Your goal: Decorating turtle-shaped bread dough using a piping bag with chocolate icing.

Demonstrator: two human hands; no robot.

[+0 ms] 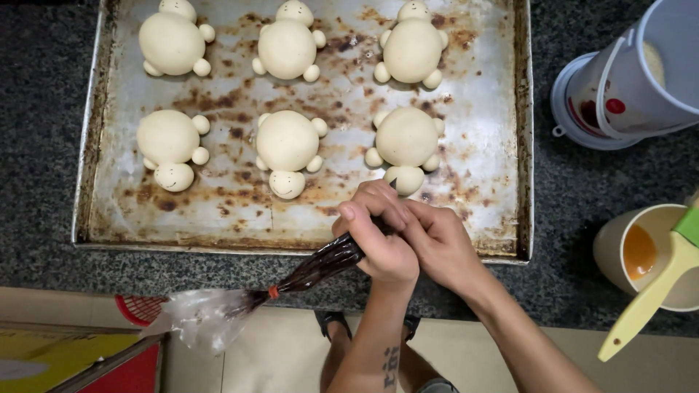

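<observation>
Both hands meet at the near edge of the baking tray [520,145]. The left hand [378,240] is wrapped tight around a piping bag [320,266] filled with dark paste, fingers curled over its narrow end, while the right hand [440,244] closes in beside it, its fingers pressed against the left hand's and steadying the tip. The tip itself is hidden under the fingers, right at the head of the nearest right-hand dough figure [405,145]. The bag's slack, clear tail [204,316] trails off to the left past the table's near edge, cinched with a small red tie. On the worn, rust-stained tray lie six pale turtle-shaped dough pieces in two rows of three; the near left piece [169,145] and near middle piece [287,149] already carry small drawn faces. The tray rests on a dark speckled table [44,145]. To the right stand a white lidded container [633,80] and a cup of orange liquid [641,251] with a yellow-handled brush [648,298] across it.
</observation>
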